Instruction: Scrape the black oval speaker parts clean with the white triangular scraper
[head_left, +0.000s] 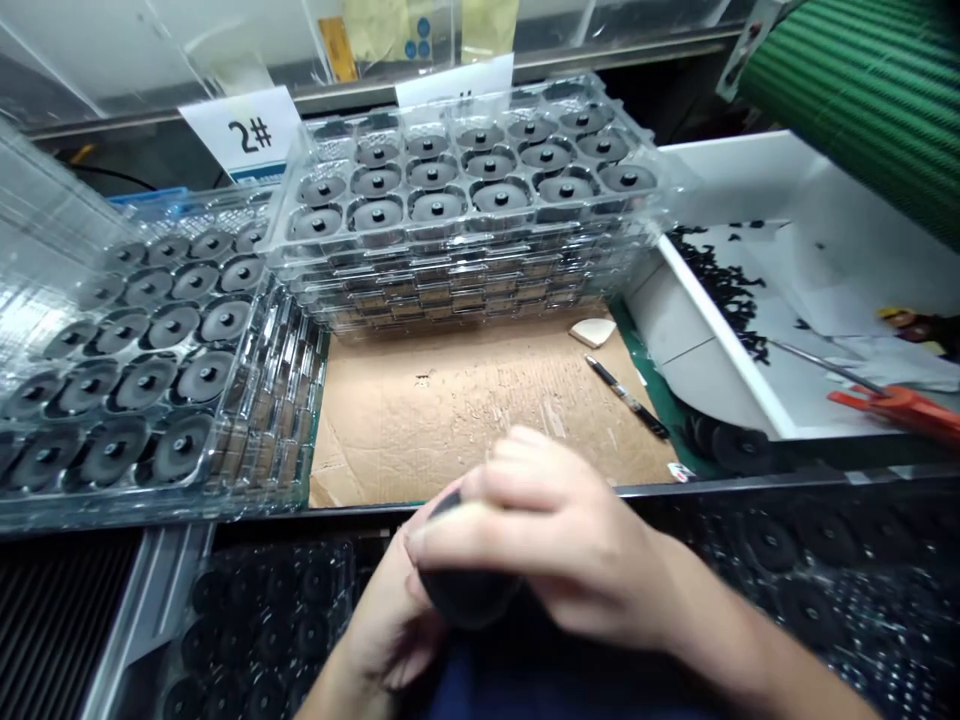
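Your left hand and right hand are clenched together around a dark round part, held low at the front edge of the bench. Clear plastic trays stand stacked ahead and to your left, their pockets seating black discs; a white tray on your right holds loose small black pieces

Left hand, right hand gripping black round part, stacked clear trays

1. My right hand and left hand hide most of the blurred, rounded black piece.
2. The red-orange tool handle runs off the right edge.
3. The small black bits in the white tray are too small to tell.
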